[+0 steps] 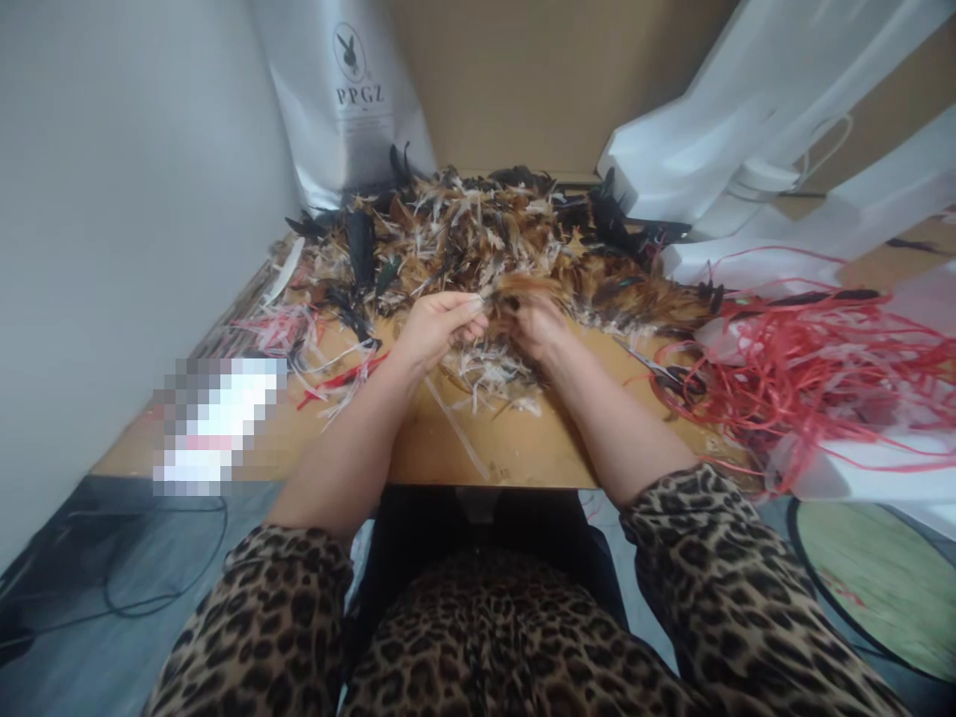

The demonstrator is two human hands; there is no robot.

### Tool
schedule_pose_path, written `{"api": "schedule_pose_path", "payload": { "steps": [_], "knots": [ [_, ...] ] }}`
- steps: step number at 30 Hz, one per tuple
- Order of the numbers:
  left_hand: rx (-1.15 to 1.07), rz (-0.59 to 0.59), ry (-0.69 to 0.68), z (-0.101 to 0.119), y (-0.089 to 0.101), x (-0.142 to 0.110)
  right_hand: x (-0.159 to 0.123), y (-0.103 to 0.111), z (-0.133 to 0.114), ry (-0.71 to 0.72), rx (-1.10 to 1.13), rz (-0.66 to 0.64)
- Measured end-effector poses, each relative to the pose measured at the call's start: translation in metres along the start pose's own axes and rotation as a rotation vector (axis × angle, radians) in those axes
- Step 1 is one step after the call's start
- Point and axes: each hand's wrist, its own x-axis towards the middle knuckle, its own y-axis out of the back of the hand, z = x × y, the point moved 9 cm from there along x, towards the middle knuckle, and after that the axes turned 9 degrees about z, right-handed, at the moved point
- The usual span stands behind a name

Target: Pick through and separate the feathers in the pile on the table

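Thumb and fingertips of my left hand pinch the pale quill end of a small bunch of brown feathers. The feathers point right and lie across my right hand, whose curled fingers close about them and are partly hidden. Both hands are close together above the front of a large feather pile, which mixes brown, black and whitish plumes. Pale fluffy feathers lie on the table just below my hands.
Scissors lie right of my right forearm, beside a tangled heap of red ribbon. A silver-grey bag stands behind the pile. Red and white strips and a pixelated bright object are at left on the wooden table.
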Motion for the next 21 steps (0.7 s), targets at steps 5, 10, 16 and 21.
{"api": "schedule_pose_path", "payload": {
  "steps": [5,10,16,21],
  "knots": [
    [-0.212,0.147,0.102,-0.010,0.017,0.010,-0.005,-0.013,0.010,-0.005,0.089,0.000],
    [-0.256,0.233,0.121,-0.014,0.024,0.011,-0.006,-0.010,0.006,0.098,0.026,0.076],
    [-0.304,0.317,0.156,-0.016,0.031,0.010,-0.011,-0.023,0.023,-0.119,0.137,0.010],
    [-0.275,0.376,0.100,-0.013,0.039,0.011,-0.025,-0.040,0.032,-0.302,0.256,-0.063]
  ]
}}
